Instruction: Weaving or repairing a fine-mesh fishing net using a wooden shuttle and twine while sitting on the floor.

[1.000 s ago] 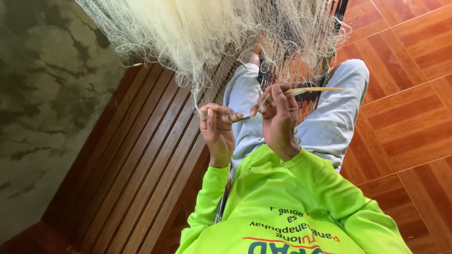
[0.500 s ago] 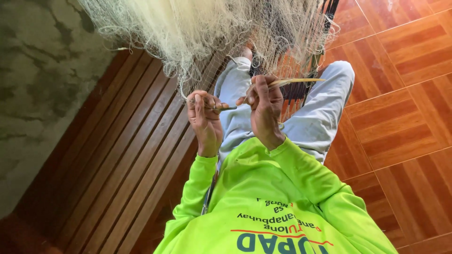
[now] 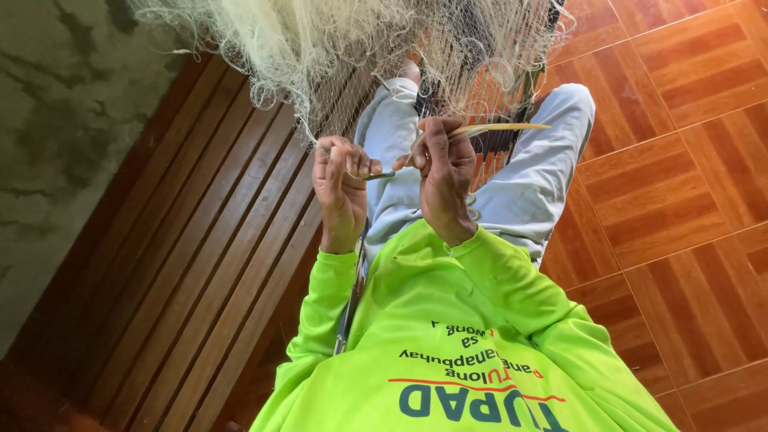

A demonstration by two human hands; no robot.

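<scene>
One net (image 3: 352, 48), pale and fine-meshed, hangs bunched across the top of the view and falls toward my lap; its lower edge reaches my hands, so the work lies just above and ahead of them. Beneath it — a dark wooden slatted bench (image 3: 200, 264) on the left side of the view, a reddish tiled floor (image 3: 680, 208) on the other, and my two knees in pale trousers (image 3: 544, 184) between. My green sleeves (image 3: 448, 320) rise to meet at the net.

One netting needle (image 3: 488, 129), a slim yellowish strip, is pinched in my right hand (image 3: 445, 180); its long axis runs nearly level, the free tip pointing away from my left hand. My left hand (image 3: 342, 188) is curled shut, pinching a strand of the net's edge, with a short dark bit of twine (image 3: 382, 175) bridging the gap to the right. Hands close together, not touching; the right is nearer the needle, the left nearer the mesh

Count — net one, needle one, hands two
</scene>
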